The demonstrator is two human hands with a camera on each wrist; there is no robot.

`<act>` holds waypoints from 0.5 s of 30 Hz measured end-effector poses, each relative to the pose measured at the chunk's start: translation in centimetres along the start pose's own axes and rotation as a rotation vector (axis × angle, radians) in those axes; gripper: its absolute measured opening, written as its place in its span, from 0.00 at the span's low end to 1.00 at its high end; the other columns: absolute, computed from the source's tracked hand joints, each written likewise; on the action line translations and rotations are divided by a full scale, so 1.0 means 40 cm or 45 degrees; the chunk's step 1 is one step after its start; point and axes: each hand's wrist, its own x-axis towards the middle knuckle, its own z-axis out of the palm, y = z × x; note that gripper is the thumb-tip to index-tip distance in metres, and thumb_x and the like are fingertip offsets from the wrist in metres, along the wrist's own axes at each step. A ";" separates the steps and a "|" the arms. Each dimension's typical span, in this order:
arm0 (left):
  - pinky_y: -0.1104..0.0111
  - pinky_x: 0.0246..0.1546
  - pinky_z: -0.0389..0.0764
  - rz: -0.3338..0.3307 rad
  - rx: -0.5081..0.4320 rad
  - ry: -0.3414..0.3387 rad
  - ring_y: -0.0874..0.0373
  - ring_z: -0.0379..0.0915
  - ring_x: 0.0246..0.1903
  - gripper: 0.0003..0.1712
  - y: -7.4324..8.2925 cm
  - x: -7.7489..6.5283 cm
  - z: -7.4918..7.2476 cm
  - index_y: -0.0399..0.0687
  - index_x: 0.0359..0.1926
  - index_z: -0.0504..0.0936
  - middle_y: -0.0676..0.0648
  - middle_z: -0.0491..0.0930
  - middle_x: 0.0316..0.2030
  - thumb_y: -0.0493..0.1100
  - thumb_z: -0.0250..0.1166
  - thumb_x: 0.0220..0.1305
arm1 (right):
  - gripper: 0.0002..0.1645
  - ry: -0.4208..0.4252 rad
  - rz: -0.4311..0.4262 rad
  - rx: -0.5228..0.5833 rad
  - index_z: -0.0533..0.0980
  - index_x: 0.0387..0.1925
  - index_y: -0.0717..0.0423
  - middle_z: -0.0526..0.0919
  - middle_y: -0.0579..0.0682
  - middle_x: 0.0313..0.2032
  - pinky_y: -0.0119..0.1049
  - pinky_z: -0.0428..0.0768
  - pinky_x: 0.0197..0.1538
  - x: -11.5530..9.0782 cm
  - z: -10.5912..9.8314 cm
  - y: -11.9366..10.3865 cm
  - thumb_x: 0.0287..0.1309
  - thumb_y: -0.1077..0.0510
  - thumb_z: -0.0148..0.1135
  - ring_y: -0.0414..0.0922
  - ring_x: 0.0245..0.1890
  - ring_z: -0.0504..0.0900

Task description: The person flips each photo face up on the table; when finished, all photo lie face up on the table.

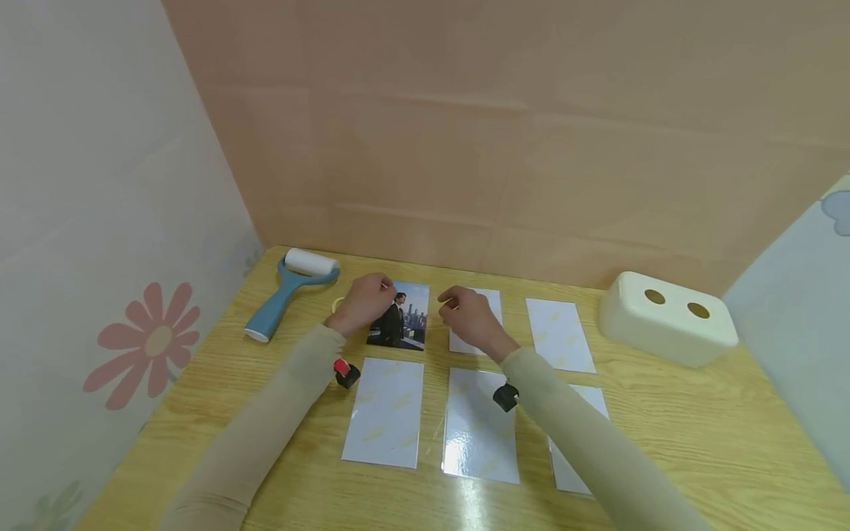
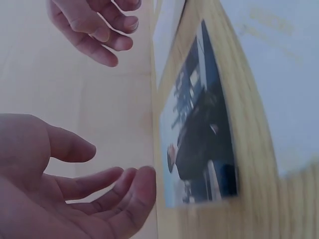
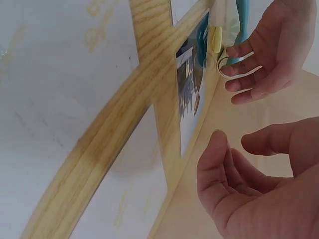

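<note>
A glossy photo [image 1: 413,313] of a suited figure before a city skyline lies face up in the back row. My left hand [image 1: 365,301] is over its left edge in the head view, fingers loosely bent. In the left wrist view a gap shows between this hand's thumb and fingers [image 2: 142,191], with nothing held. To the photo's right, my right hand [image 1: 470,318] hovers by a white card [image 1: 488,301], partly covering it. The right wrist view shows the right hand's [image 3: 264,184] thumb and fingers apart, holding nothing.
More white cards with faint yellow marks lie about: one [image 1: 561,335] back right, others [image 1: 385,413] [image 1: 479,435] in front, another [image 1: 571,472] partly under the right sleeve. A blue-handled lint roller [image 1: 279,299] lies back left, beside a pale yellow ring [image 1: 336,304]. A cream two-holed box [image 1: 664,324] stands right.
</note>
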 end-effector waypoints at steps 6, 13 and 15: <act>0.54 0.53 0.78 0.081 -0.060 -0.016 0.48 0.78 0.48 0.22 0.032 0.003 0.018 0.33 0.61 0.76 0.41 0.81 0.50 0.44 0.53 0.75 | 0.17 0.086 -0.096 -0.030 0.78 0.55 0.65 0.85 0.55 0.42 0.42 0.83 0.38 -0.013 -0.022 0.006 0.69 0.62 0.54 0.49 0.37 0.86; 0.55 0.54 0.77 0.117 -0.006 -0.003 0.47 0.77 0.51 0.21 0.063 0.019 0.050 0.34 0.60 0.78 0.39 0.79 0.55 0.43 0.54 0.75 | 0.15 0.132 -0.088 -0.035 0.78 0.53 0.63 0.85 0.55 0.42 0.42 0.83 0.38 -0.033 -0.051 0.012 0.69 0.61 0.56 0.49 0.37 0.86; 0.55 0.54 0.78 0.121 0.001 -0.013 0.48 0.77 0.50 0.21 0.067 0.022 0.058 0.34 0.60 0.78 0.40 0.80 0.54 0.43 0.54 0.74 | 0.15 0.132 -0.091 -0.035 0.78 0.53 0.64 0.85 0.56 0.43 0.42 0.83 0.39 -0.039 -0.057 0.020 0.69 0.61 0.56 0.49 0.38 0.85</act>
